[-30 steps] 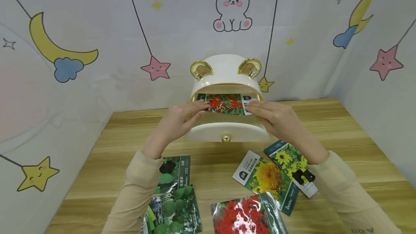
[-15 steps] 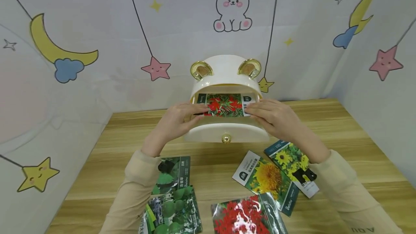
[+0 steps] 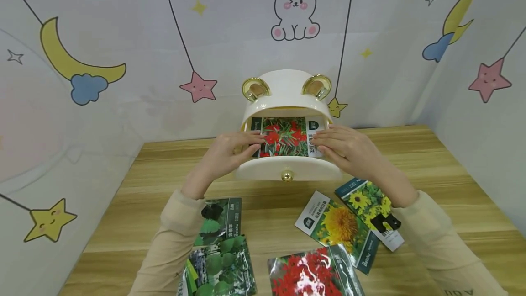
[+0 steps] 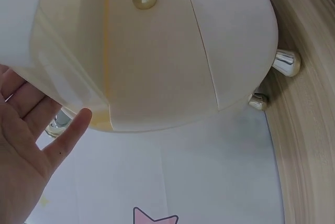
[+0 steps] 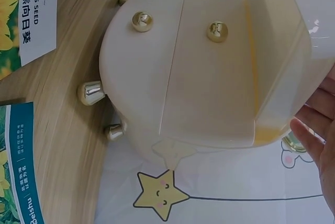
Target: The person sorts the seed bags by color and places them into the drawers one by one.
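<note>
We take the white box [image 3: 283, 88] as landmark. In front of it, at left, we see a round-leaf packet [image 3: 223, 266] and, nearer the box, a dark-green packet [image 3: 226, 229], touching each other and perhaps set aside to leave the box's front within reach. At the box's left edge, the left hand [image 3: 227, 152] lays extended fingers over one end of a red-and-green packet [image 3: 285, 137]; this packet lies picture-up in the box's mouth, just behind the front panel [image 3: 263, 169]. Before the box, a bright-red packet [image 3: 308, 273] touches an orange-flower packet [image 3: 339, 232]. At the box's right edge, the right hand [image 3: 348, 150] mirrors the left, fingers extended over the packet's other end, thumb apart; we judge this symmetry keeps the packet level. We cannot tell whether either hand pinches it. Rightmost, before the box, a yellow-flower packet [image 3: 363, 202] shows partly behind the right forearm [image 3: 444, 236]
</note>
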The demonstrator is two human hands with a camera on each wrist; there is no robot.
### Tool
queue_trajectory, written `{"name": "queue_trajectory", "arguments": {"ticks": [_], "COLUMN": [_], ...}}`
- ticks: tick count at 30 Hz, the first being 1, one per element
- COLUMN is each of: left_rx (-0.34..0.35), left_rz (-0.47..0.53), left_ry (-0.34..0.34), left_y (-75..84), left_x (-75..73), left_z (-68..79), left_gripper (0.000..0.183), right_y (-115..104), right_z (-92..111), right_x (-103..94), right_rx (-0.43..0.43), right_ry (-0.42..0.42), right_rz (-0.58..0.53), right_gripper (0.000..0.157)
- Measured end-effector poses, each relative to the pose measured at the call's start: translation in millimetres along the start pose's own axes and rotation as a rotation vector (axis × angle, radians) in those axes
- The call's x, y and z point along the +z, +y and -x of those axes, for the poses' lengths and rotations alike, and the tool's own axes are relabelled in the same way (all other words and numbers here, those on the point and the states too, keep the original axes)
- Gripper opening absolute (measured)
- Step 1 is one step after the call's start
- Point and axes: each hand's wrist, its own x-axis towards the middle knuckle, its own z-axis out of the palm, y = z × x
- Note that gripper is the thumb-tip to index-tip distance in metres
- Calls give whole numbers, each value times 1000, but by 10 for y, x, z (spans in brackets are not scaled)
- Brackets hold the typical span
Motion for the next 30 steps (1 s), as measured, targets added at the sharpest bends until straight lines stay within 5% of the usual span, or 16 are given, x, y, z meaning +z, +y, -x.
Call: {"name": "queue_trajectory", "arguments": {"ticks": [8, 14, 20, 30], "left_rx": [-132, -137, -126, -66], "left_rz": [62, 74, 89, 55], "left_ry": [-20, -21, -34, 43], "left_y": [92, 147, 232, 380], "left_x": [-80, -100, -79, -96], "left_z": [31, 62, 86, 182], "left_gripper": [35, 36, 35, 38], "right_y": [0, -16, -50, -178], "right_z": [-33, -36, -7, 42], "right_x": [-14, -45, -95, -197], "right_rx": [-40, -53, 25, 115], "right_ry": [19, 32, -15, -88], "right_rz": [15, 21, -10, -36], "right_gripper": [22, 23, 26, 32]}}
